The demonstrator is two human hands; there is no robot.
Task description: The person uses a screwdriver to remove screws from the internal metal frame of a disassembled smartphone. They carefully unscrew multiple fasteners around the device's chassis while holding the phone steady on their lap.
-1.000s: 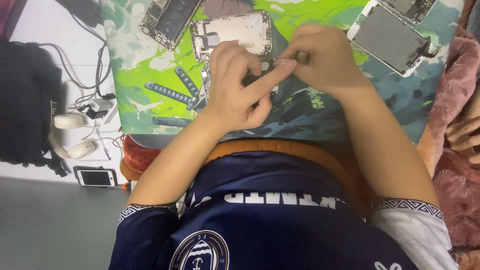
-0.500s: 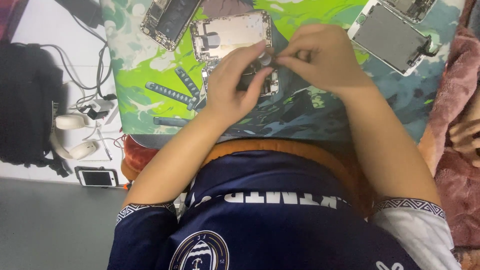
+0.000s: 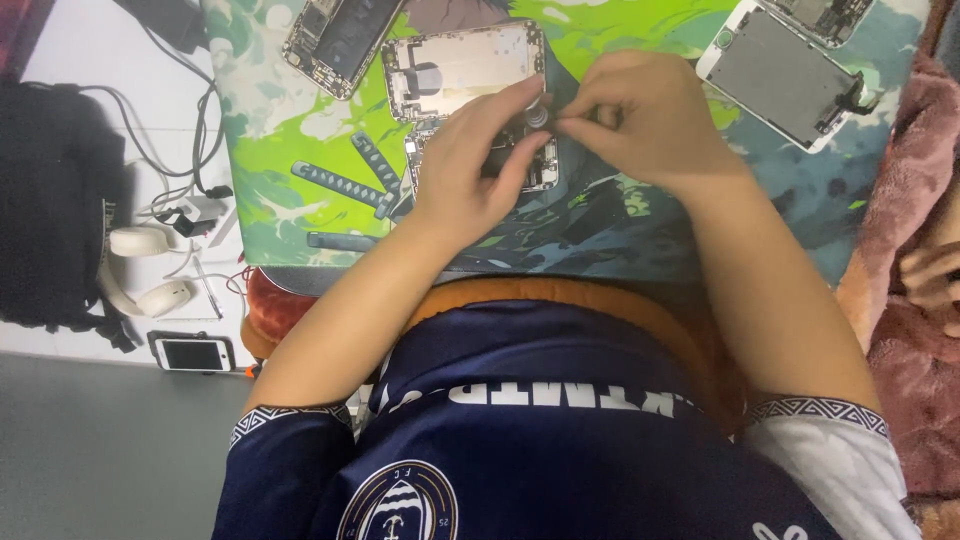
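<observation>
An opened phone body [image 3: 455, 68] with its inner parts showing lies on a green printed mat [image 3: 290, 130]. My left hand [image 3: 470, 175] rests over its lower half, index finger and thumb curled around a small tool with a silver cap [image 3: 537, 116]. From the right, my right hand [image 3: 645, 125] pinches the same tool with its fingertips. Both hands meet just above the phone body and hide its lower part.
A second opened phone [image 3: 335, 35] lies at the mat's top left and a detached screen panel [image 3: 780, 75] at the top right. White headphones [image 3: 140, 268], cables [image 3: 190, 195], a small phone [image 3: 192, 353] and a black bag [image 3: 50, 230] lie left. Another person's hand [image 3: 930, 278] rests on pink fabric at right.
My left hand has drawn back and curled around the small tool, where before its index finger reached across to the right hand. The right hand has barely shifted.
</observation>
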